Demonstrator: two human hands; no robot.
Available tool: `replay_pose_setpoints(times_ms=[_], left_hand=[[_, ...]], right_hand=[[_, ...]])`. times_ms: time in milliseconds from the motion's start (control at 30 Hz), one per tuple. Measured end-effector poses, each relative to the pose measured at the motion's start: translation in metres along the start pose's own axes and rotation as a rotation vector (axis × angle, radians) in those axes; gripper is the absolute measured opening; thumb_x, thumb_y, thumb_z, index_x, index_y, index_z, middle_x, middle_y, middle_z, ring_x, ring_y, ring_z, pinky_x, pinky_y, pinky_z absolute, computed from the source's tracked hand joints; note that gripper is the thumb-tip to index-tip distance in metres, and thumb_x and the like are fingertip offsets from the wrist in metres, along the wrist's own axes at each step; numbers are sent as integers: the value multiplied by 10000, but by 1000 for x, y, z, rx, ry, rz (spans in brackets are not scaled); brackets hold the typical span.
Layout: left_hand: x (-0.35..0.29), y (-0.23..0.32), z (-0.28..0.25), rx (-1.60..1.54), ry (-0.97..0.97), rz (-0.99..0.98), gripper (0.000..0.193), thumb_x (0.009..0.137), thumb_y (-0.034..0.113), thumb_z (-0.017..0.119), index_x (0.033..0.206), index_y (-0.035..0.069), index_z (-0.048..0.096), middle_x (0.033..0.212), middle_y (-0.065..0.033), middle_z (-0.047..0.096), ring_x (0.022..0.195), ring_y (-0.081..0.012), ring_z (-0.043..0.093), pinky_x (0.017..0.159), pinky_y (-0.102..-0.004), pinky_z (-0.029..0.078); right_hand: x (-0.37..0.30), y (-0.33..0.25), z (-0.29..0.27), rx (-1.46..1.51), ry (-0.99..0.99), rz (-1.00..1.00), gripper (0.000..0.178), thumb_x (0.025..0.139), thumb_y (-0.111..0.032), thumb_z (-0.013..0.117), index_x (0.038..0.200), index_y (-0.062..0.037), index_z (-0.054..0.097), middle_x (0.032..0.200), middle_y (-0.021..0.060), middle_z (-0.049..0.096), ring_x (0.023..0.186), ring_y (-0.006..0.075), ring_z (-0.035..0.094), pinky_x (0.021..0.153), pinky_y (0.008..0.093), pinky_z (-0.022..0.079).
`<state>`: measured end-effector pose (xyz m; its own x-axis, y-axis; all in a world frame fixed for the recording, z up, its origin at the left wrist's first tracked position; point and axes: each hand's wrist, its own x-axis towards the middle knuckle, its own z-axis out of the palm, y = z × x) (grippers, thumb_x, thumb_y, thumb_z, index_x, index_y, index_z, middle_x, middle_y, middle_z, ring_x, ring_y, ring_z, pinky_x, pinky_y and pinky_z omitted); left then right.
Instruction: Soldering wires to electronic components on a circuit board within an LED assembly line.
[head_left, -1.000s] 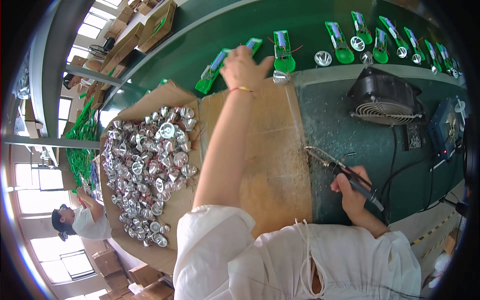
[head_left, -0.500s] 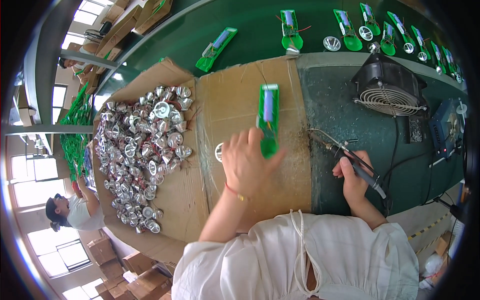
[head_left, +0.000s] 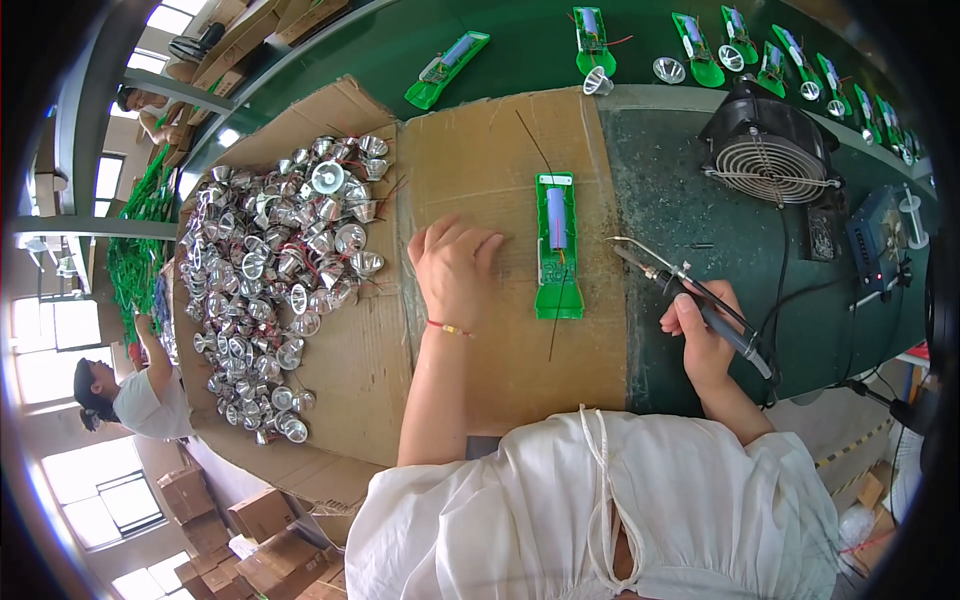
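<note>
A green plastic flashlight shell (head_left: 560, 297) lies on the cardboard in front of me, holding a purple cylindrical battery (head_left: 556, 215). Thin dark wires stick out past both its ends. To its left, my left hand (head_left: 452, 268) rests low over the cardboard, back upward. Its fingers are loosely bent and the thumb stands apart; the palm side is hidden. My right hand (head_left: 704, 335) grips a soldering iron (head_left: 722, 327) with a thin curved metal tube along it. The iron's tip points left toward the shell, apart from it.
A cardboard box (head_left: 350, 420) of shiny reflectors (head_left: 270, 270) stands on the left. A black fan (head_left: 770, 150) and blue soldering station (head_left: 880, 245) stand right. Green shells (head_left: 692, 50) and loose reflectors line the far side. Another person (head_left: 150, 400) is at the far left.
My left hand has moved left, away from the shell, which now lies fully uncovered and straighter. The reflector that showed beside that hand is out of sight. My right hand still holds the soldering iron.
</note>
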<state>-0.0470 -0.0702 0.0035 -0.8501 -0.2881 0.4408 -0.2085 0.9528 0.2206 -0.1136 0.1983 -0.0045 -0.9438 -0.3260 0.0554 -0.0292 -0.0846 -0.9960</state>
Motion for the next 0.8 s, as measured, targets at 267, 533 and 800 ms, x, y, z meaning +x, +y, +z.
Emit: replay_pose_setpoints(times_ms=[267, 533, 800], left_hand=[[-29, 43, -14, -636, -254, -451, 93, 752, 137, 642, 729, 49, 662, 717, -64, 630, 735, -239, 557, 683, -331, 430], [-27, 53, -7, -485, -307, -340, 88, 713, 163, 681, 694, 78, 665, 779, -20, 561, 801, -224, 511, 726, -348, 379], [-23, 50, -5, -462, -315, -262, 108, 712, 138, 688, 718, 32, 670, 746, -57, 558, 724, -196, 527, 659, -308, 428]], right_hand=[[-9, -11, 10, 16, -186, 44, 175, 803, -56, 617, 860, 42, 484, 701, 122, 616, 600, 135, 619, 538, 245, 510], [-8, -8, 17, -15, -189, 24, 176, 793, -57, 624, 848, 43, 490, 690, 112, 621, 582, 124, 619, 506, 235, 501], [-9, -5, 18, -33, -205, 42, 148, 810, -50, 597, 866, 29, 483, 654, 105, 598, 556, 116, 592, 502, 232, 494]])
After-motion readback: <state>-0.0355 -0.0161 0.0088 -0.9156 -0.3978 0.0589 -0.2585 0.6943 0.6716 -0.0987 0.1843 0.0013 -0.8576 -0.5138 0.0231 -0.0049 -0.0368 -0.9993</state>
